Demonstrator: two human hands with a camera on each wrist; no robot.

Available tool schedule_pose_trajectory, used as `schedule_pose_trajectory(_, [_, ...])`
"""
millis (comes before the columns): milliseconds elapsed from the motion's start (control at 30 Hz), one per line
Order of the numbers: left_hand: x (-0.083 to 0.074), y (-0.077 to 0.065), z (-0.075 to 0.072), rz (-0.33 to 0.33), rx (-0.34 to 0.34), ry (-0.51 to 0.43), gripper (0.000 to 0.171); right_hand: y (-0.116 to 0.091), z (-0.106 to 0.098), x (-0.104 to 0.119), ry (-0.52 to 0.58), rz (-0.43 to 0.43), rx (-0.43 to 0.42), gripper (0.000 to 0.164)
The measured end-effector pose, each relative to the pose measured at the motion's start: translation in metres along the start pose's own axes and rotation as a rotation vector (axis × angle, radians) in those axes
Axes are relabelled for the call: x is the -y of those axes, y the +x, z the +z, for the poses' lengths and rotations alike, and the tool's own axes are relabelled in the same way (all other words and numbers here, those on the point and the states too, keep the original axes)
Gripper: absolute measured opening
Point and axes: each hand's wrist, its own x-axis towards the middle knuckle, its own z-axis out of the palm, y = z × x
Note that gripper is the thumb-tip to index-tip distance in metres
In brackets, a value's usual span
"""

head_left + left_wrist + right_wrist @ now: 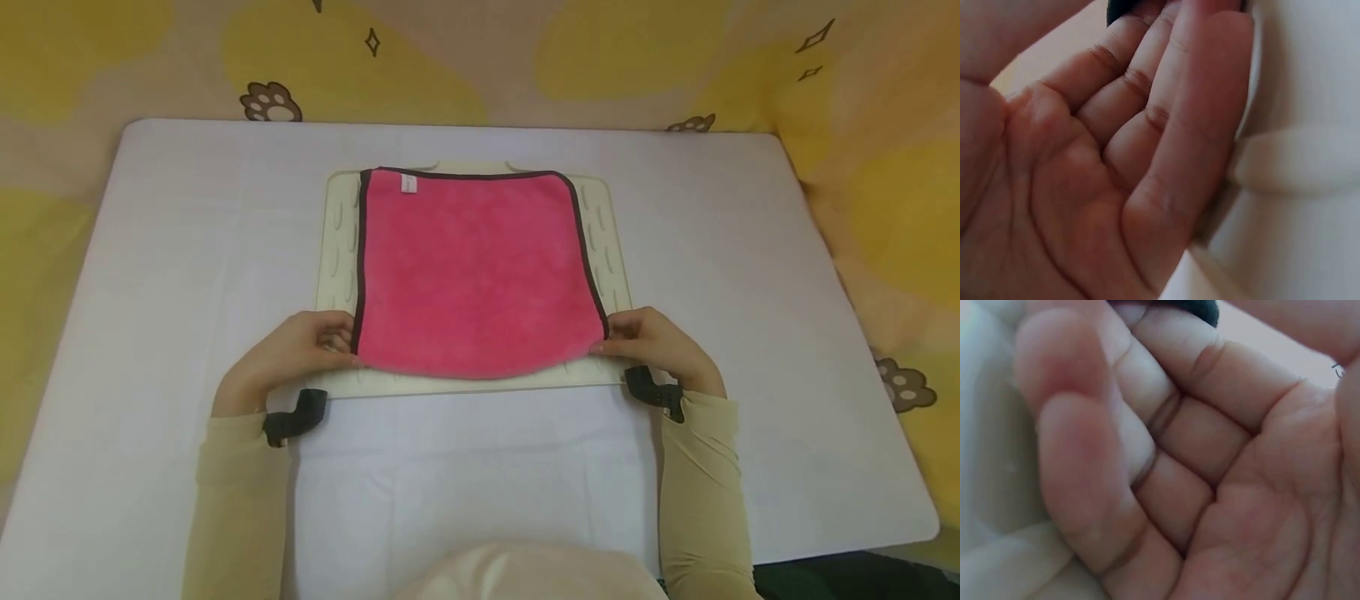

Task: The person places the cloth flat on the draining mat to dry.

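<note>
A pink cloth (472, 267) with dark edging and a small white label at its far left corner lies spread over a cream ridged board (336, 250). At its near left corner my left hand (303, 346) pinches the edge between thumb and curled fingers. My right hand (652, 337) holds the near right corner the same way. Between the hands the near edge of the cloth bows toward me. In the left wrist view the curled fingers (1166, 125) lie beside the board; the right wrist view shows curled fingers (1088, 462) too, with a bit of dark edging at the top.
The board lies on a white table (750, 250) with rounded corners. A yellow and beige patterned curtain (480, 67) hangs along the back and sides. Each wrist wears a dark camera mount, the left mount (296, 417) and the right mount (652, 390).
</note>
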Motion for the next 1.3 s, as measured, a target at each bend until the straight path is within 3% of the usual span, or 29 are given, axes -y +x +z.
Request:
schedule_pose_trajectory(267, [-0.0005,0.0001,-0.0012,0.017,-0.002,-0.028,0.017,-0.0032,0.0005,0.0034,-0.016,0.048,-0.003,0.022])
schedule_pose_trajectory(700, [-0.0021,-0.0029,-0.0012,0.028,0.038,-0.073,0.033,-0.0039,-0.0009,0.0014,-0.059,0.006,0.047,0.025])
schedule_pose_trajectory(900, [-0.0004,-0.0035,-0.0007,0.009,0.043,-0.091,0.033,-0.0021,-0.0013,-0.0002,-0.092,-0.018,0.074,0.024])
schedule_pose_trajectory(1300, [0.0021,-0.0040,-0.0006,0.015,0.077,-0.095,0.034,-0.0038,-0.0011,0.0027,-0.057,0.008,0.095,0.032])
